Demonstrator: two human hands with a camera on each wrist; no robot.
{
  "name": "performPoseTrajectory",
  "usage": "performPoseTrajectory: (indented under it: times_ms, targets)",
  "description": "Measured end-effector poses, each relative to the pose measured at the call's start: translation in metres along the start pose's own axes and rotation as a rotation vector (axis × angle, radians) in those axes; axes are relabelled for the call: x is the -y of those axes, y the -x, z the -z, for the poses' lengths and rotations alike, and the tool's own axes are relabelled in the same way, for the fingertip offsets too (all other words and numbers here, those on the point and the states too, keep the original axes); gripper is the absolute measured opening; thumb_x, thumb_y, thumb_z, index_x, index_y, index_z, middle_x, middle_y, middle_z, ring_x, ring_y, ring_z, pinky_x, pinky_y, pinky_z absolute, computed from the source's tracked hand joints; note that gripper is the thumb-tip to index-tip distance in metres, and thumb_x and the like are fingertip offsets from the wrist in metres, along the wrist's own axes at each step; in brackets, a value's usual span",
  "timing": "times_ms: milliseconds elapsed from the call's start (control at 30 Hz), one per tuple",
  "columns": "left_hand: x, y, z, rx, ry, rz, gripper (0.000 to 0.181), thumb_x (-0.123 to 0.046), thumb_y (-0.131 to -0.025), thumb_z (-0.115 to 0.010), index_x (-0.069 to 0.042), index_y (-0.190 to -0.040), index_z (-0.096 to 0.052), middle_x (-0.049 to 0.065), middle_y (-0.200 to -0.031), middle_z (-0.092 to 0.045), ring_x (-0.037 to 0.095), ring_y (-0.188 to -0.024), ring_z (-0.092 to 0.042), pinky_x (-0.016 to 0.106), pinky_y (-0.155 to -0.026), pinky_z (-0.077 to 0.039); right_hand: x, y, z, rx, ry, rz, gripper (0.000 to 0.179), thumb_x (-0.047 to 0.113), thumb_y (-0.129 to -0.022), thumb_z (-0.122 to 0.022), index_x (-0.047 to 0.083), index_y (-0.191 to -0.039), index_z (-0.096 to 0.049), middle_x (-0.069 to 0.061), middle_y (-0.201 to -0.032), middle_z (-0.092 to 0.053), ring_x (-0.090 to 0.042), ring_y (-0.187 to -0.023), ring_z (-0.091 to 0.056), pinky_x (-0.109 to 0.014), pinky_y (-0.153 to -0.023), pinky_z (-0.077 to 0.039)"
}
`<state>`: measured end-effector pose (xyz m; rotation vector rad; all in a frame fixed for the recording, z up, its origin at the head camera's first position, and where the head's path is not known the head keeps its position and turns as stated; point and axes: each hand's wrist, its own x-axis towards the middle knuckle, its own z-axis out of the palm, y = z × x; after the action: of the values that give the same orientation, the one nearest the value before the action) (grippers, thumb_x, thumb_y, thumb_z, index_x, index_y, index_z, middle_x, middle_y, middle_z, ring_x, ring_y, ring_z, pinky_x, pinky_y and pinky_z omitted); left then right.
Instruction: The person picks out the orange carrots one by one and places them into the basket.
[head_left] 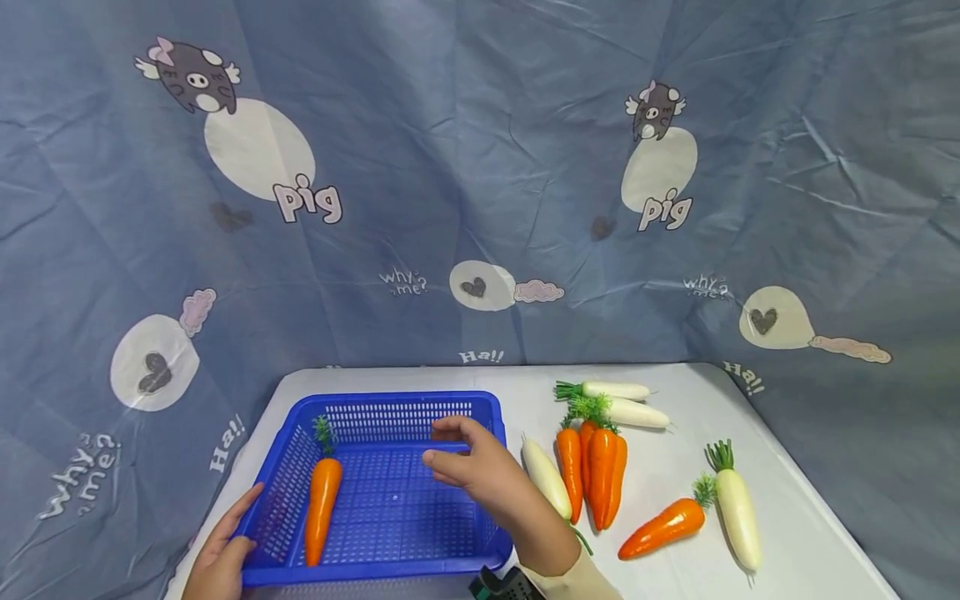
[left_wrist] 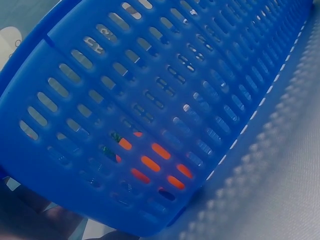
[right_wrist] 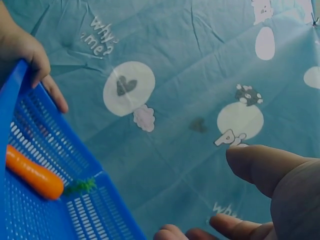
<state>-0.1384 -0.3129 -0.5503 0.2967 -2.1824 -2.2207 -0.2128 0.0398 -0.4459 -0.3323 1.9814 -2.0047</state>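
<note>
My right hand (head_left: 467,458) hung over the blue basket (head_left: 382,570), holding nothing, thumb and fingers parted, while my left hand (head_left: 221,552) gripped its left rim; one carrot (head_left: 322,510) lay inside, towards the left. The other carrots (head_left: 602,475) lay on the tabletop (head_left: 667,463) to the right, most bunched beside a white radish (head_left: 546,475), so a careless pinch there might have dragged or rolled a neighbour. Too hard a tug at the rim could have tipped the basket and rolled its carrot.

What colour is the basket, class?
The basket is blue; the head view shows it best.
</note>
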Motion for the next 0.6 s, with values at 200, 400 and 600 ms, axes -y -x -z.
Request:
performPoseTrajectory:
  times_ms: [200, 400, 600]
  targets:
    - [0.002, -0.001, 0.002, 0.000, 0.000, -0.008, 0.081, 0.011, -0.093, -0.028, -0.021, -0.167, -0.027, -0.044, -0.112, -0.051, -0.005, -0.098, -0.064, 0.035, -0.074, -0.061, -0.002, 0.008, 0.010, -0.086, 0.140, 0.041, 0.050, 0.029, -0.094, -0.077, 0.011, -0.137, -0.060, -0.010, -0.139, -0.062, -0.022, -0.107, -0.067, -0.040, -0.091, -0.057]
    - [0.002, -0.001, 0.001, -0.005, 0.007, 0.018, 0.081, 0.010, -0.093, -0.028, -0.022, -0.167, -0.026, -0.045, -0.111, -0.050, -0.004, -0.098, -0.064, 0.036, -0.074, -0.062, -0.003, 0.013, 0.019, -0.139, 0.181, 0.040, 0.053, 0.035, -0.093, -0.077, 0.015, -0.139, -0.060, -0.010, -0.147, -0.056, -0.021, -0.113, -0.067, -0.042, -0.091, -0.055]
    - [0.001, 0.000, 0.000, -0.012, 0.016, 0.032, 0.082, 0.010, -0.093, -0.028, -0.026, -0.167, -0.028, -0.043, -0.110, -0.051, 0.000, -0.097, -0.066, 0.038, -0.073, -0.062, -0.001, 0.018, 0.025, -0.164, 0.199, 0.056, 0.056, 0.036, -0.094, -0.077, 0.014, -0.142, -0.058, -0.011, -0.149, -0.055, -0.023, -0.117, -0.067, -0.048, -0.097, -0.056]
